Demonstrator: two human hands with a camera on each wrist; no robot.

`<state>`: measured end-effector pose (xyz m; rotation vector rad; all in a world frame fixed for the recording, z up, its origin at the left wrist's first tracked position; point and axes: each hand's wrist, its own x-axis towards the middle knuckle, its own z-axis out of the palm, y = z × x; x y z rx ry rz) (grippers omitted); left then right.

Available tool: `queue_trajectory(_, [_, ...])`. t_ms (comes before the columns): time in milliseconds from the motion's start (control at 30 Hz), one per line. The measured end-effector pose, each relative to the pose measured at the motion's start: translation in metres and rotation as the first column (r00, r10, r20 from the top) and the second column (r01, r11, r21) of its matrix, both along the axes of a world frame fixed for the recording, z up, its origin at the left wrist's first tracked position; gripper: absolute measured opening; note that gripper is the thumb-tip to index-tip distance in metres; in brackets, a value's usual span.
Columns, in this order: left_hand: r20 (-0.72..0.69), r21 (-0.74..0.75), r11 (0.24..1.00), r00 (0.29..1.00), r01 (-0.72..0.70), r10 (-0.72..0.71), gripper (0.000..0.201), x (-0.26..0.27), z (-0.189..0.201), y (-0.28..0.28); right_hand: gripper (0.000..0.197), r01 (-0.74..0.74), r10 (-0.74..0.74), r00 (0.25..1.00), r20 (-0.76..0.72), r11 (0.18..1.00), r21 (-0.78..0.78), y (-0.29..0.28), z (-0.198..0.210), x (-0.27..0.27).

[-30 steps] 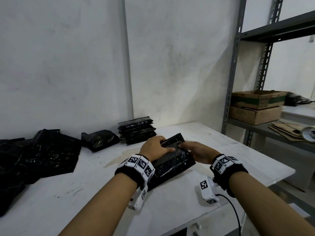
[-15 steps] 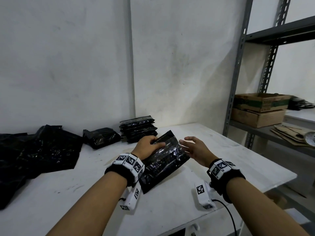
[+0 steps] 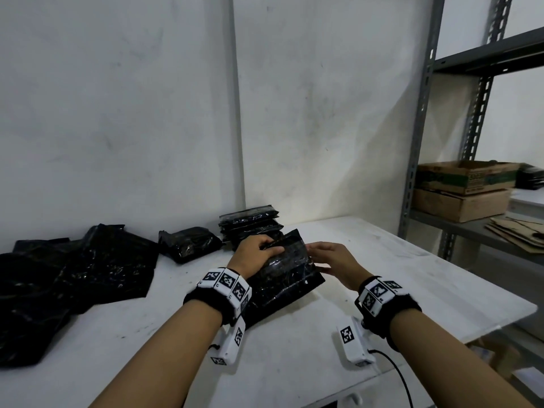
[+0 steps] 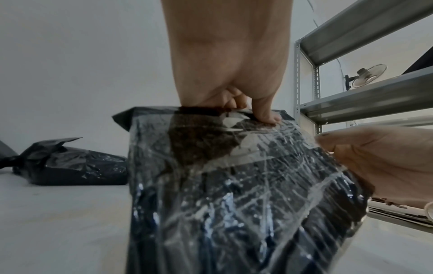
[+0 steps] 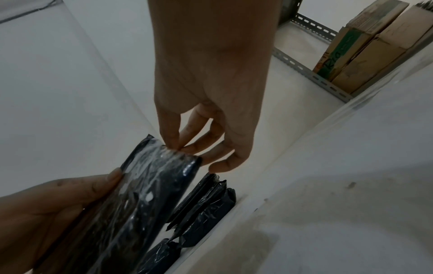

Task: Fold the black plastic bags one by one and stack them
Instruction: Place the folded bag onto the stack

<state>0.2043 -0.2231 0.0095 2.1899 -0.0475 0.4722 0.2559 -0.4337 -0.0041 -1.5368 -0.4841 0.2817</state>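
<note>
A folded black plastic bag (image 3: pixel 290 278) (image 4: pixel 234 194) (image 5: pixel 145 194) is tilted up off the white table (image 3: pixel 382 290), its near end low. My left hand (image 3: pixel 257 254) (image 4: pixel 236 103) grips its far left edge, fingers curled over the rim and thumb on the face. My right hand (image 3: pixel 326 259) (image 5: pixel 180 148) pinches the far right corner lightly between thumb and forefinger, the other fingers loose. A stack of folded bags (image 3: pixel 250 228) (image 5: pixel 203 207) stands just behind, by the wall. Unfolded black bags (image 3: pixel 73 275) lie in a heap at the left.
One crumpled folded bag (image 3: pixel 188 244) (image 4: pixel 70 165) lies left of the stack. A grey metal shelf rack (image 3: pixel 418 172) stands at the right with cardboard boxes (image 3: pixel 462 187) on it. The table's right edge runs near my right wrist.
The bag went from flat under both hands to tilted up in my left hand. My right hand let go, hung open, and now is back on the bag's right corner.
</note>
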Motion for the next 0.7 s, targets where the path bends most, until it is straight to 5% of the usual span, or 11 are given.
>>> queue_trajectory(167, [-0.004, 0.010, 0.999, 0.999, -0.035, 0.035, 0.010, -0.005, 0.007, 0.009, 0.033, -0.103, 0.101, 0.993, -0.059, 0.994, -0.021, 0.009, 0.010, -0.009])
queue_trajectory(400, [-0.014, 0.002, 1.000, 1.000, -0.026, 0.026, 0.019, -0.013, 0.014, 0.026, 0.018, -0.047, 0.047, 0.998, 0.030, 0.999, 0.000, 0.037, 0.010, -0.001])
queue_trajectory(467, [0.073, 0.039, 0.984, 0.983, -0.174, 0.171, 0.033, -0.013, 0.014, 0.031, 0.017, 0.001, -0.001, 1.000, 0.018, 0.999, 0.047, 0.044, 0.010, 0.005])
queue_trajectory(567, [0.227, 0.136, 0.822, 0.825, -0.553, 0.517, 0.058, -0.011, 0.011, 0.046, 0.021, 0.114, -0.110, 0.993, -0.042, 0.985, 0.129, 0.051, 0.008, 0.017])
queue_trajectory(633, [0.077, -0.017, 0.806, 0.803, -0.591, 0.591, 0.060, -0.009, 0.004, 0.059, 0.017, 0.203, -0.187, 0.977, -0.103, 0.962, 0.181, 0.053, 0.006, 0.023])
queue_trajectory(700, [-0.102, -0.399, 0.810, 0.898, -0.431, 0.428, 0.040, -0.010, -0.001, 0.072, 0.017, 0.251, -0.216, 0.961, -0.171, 0.942, 0.224, 0.056, 0.004, 0.029])
